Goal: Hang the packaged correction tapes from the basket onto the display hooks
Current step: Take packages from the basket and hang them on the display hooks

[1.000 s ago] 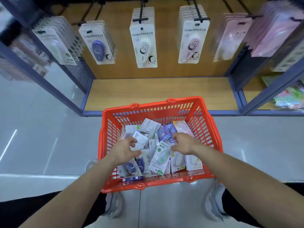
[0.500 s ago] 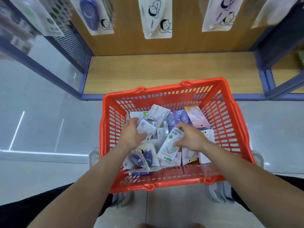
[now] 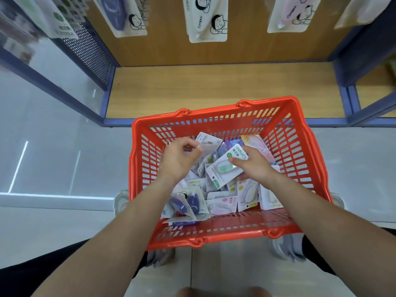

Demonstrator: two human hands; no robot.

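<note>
An orange basket [image 3: 300, 159] stands on the floor in front of me, holding several packaged correction tapes. My right hand [image 3: 254, 162] grips a green correction tape pack [image 3: 225, 168], tilted above the pile. My left hand [image 3: 179, 158] is in the basket's left part, with its fingers curled and pinching the edge of a white pack [image 3: 209, 142]. Purple tape packs [image 3: 186, 203] lie at the near left of the basket. Packs hanging on the display [image 3: 205, 20] show at the top; the hooks are out of view.
A wooden shelf base [image 3: 214, 88] with a blue frame [image 3: 214, 122] sits just behind the basket. A perforated blue side panel [image 3: 90, 52] stands at the left. My shoes [image 3: 122, 202] flank the basket on a grey tiled floor.
The view tilted down toward the basket. My right hand picked up the green pack and raised it off the pile. My left hand moved up and back onto the white pack.
</note>
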